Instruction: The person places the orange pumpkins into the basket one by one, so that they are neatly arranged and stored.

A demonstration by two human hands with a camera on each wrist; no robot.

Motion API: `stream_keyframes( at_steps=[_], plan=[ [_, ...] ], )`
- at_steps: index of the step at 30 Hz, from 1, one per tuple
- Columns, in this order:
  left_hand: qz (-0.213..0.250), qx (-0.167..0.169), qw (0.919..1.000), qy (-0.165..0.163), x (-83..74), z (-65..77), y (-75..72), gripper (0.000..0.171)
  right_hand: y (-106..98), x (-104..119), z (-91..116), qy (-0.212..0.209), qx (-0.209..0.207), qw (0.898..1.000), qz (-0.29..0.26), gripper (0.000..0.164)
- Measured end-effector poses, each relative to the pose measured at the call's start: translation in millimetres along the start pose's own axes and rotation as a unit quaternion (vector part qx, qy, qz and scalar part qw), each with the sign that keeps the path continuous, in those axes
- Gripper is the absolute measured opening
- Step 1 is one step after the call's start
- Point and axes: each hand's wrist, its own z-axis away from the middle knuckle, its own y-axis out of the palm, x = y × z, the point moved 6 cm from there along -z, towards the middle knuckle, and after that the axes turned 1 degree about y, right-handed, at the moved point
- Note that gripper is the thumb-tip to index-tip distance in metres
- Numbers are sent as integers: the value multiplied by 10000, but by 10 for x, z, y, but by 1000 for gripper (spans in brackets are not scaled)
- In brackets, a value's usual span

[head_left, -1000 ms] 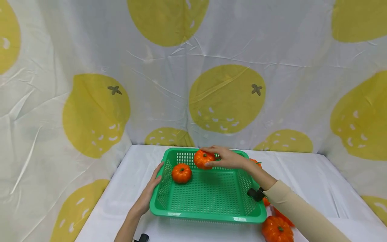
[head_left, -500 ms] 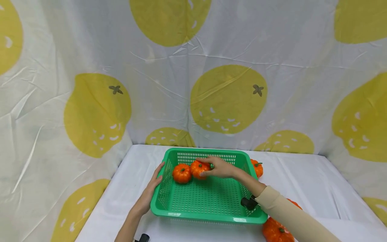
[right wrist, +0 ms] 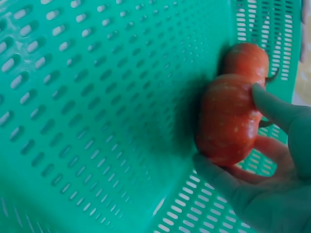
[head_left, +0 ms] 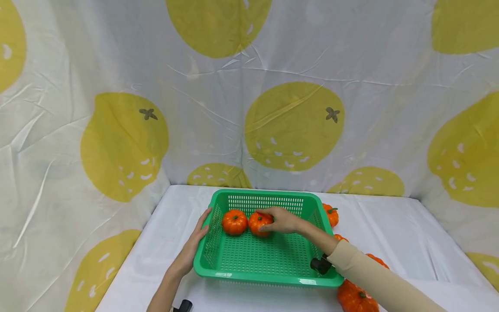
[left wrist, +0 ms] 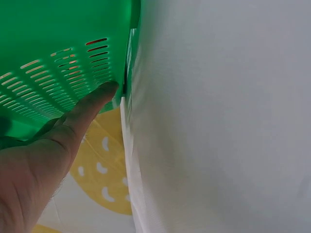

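Note:
A green plastic basket [head_left: 269, 281] with slotted walls stands on the white-covered table. Inside it at the left lies a small orange pumpkin [head_left: 234, 222]. Just right of that one, a second small pumpkin [head_left: 259, 223] is low in the basket, and my right hand [head_left: 283, 220] holds it between thumb and fingers. In the right wrist view, the thumb lies on the top of the held pumpkin [right wrist: 228, 119], with fingers on its other side. My left hand [head_left: 192, 243] rests against the basket's left side, one straight finger [left wrist: 92, 104] along the slotted outer wall.
Outside the basket on the right lie several more pumpkins, one by the back corner [head_left: 331, 215] and one near the front [head_left: 356, 297]. My right sleeve partly hides others. White cloth with yellow lemon prints [head_left: 294, 125] hangs behind and at both sides.
My right hand has lowered the second pumpkin from near the back rim into the basket beside the first, then shifted it slightly right. My left hand has stayed at the basket's left side.

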Motion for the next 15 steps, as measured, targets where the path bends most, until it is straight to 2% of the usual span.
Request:
stream_keyframes(
  at_steps=[8,15],
  plan=[
    [-9,24,10000,14,4,-2,0,53,36,-13,38,77,-16,9999,-83,66],
    [56,54,10000,14,3,1,7,54,63,-32,101,250,81,9989,-392,67]
  ],
)
